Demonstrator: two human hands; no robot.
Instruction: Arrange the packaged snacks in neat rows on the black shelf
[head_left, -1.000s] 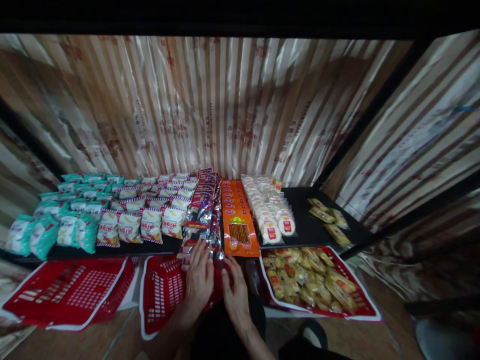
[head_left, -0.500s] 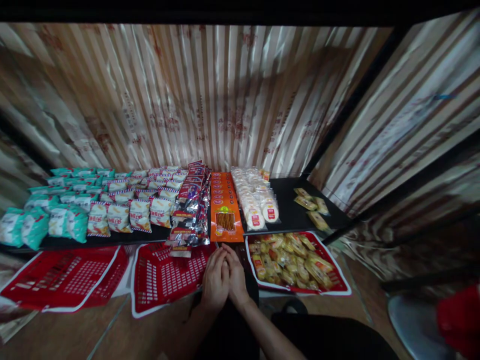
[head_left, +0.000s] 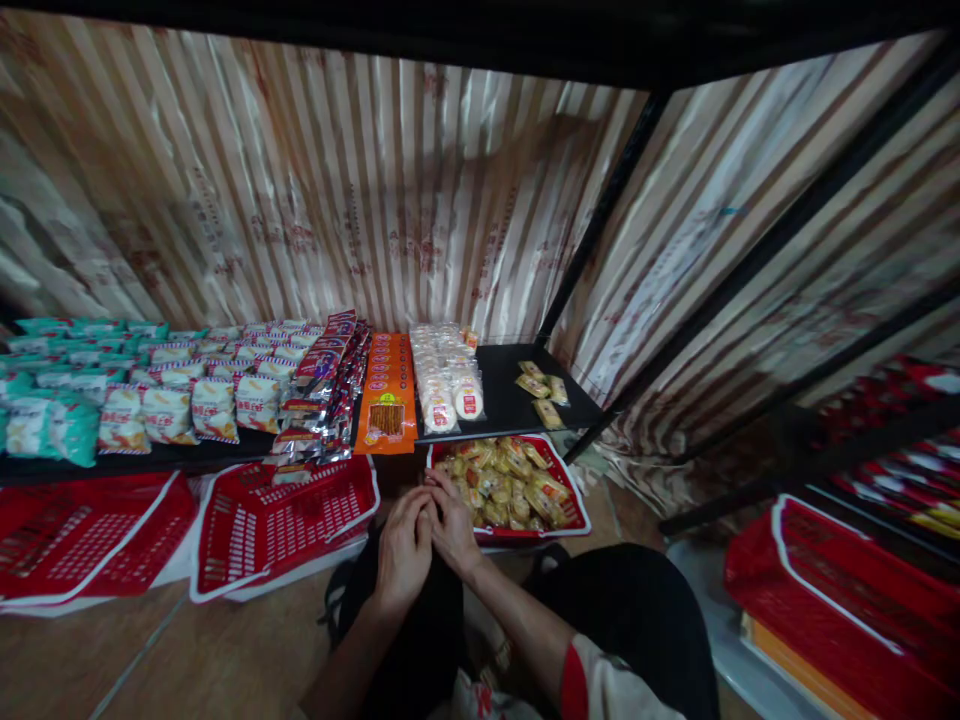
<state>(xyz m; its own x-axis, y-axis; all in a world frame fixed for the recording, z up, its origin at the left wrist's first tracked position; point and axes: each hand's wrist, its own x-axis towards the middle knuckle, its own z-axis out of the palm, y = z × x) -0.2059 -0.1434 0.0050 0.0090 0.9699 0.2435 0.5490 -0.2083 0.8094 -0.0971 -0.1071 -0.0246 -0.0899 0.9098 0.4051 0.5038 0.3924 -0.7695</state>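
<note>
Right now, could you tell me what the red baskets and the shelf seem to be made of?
The red basket by the left hand looks like moulded plastic: glossy, slotted walls, white rim. The shelf looks like black-painted metal, judging by its thin board and slim posts.

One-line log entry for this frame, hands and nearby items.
left hand: pressed against right hand, holding nothing visible | nearest: basket of yellow snack packs | left of it: red basket
</note>
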